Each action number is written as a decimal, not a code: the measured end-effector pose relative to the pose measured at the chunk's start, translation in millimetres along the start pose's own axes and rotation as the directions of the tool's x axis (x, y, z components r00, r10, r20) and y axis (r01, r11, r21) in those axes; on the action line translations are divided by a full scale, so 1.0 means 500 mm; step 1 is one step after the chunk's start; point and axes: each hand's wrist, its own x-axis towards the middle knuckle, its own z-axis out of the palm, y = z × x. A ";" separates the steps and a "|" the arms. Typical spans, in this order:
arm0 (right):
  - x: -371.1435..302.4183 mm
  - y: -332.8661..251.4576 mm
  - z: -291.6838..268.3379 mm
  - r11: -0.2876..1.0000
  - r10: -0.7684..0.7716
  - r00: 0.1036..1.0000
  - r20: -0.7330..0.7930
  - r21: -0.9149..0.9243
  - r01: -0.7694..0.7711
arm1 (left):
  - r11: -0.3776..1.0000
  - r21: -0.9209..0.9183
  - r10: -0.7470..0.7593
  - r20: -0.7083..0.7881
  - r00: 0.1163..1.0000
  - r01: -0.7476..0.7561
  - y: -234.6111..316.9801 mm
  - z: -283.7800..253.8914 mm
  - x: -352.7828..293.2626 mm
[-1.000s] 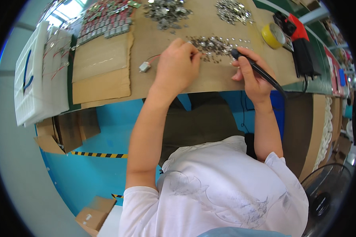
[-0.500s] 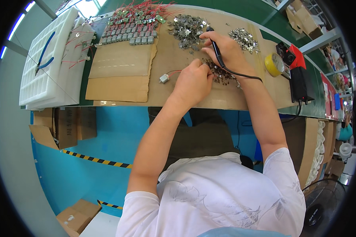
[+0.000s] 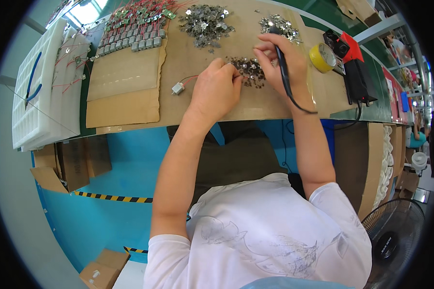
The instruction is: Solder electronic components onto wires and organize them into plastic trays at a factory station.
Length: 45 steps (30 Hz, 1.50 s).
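Note:
My left hand (image 3: 216, 89) is closed in a pinch on the thin wires (image 3: 192, 77) of a small silver motor (image 3: 178, 88), which lies on the cardboard-covered bench to its left. My right hand (image 3: 287, 60) grips a slim black corded pen-shaped tool (image 3: 283, 67), apparently a soldering iron. The tool's upper end points toward a small pile of shiny metal pieces (image 3: 280, 28); its tip is hard to make out against them. Between my hands lies a cluster of small dark brown pieces (image 3: 250, 70). Beyond my left hand is a larger heap of grey metal pieces (image 3: 205, 26).
Rows of wired motors (image 3: 132, 41) stand at the back left beside a cardboard sheet (image 3: 123, 86). White foam trays (image 3: 26, 111) with blue-handled pliers (image 3: 33, 82) rise at far left. Yellow tape (image 3: 322, 58) and a black power box (image 3: 360, 79) sit at right.
The view has shifted, so the bench appears farther left. My right hand has drawn the tool away from the larger grey heap, rightward and nearer. My left hand keeps its pinch.

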 end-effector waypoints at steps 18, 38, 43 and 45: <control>-0.074 -0.009 -0.019 0.995 0.044 0.999 -0.014 0.093 -0.043 | 1.000 0.010 -0.005 -0.039 0.999 0.006 0.009 0.005 0.000; -0.104 -0.003 -0.025 0.996 -0.067 0.997 -0.034 0.050 0.069 | 0.806 0.528 -0.348 0.054 0.936 0.269 0.013 -0.210 -0.073; -0.091 -0.017 -0.036 0.992 -0.124 0.992 -0.032 0.013 0.125 | 0.958 0.175 -0.171 -0.288 0.942 0.228 0.094 -0.380 -0.118; -0.095 -0.011 -0.030 0.991 -0.132 0.990 -0.042 0.016 0.133 | 0.955 0.197 -0.122 -0.425 0.897 0.224 0.127 -0.478 -0.134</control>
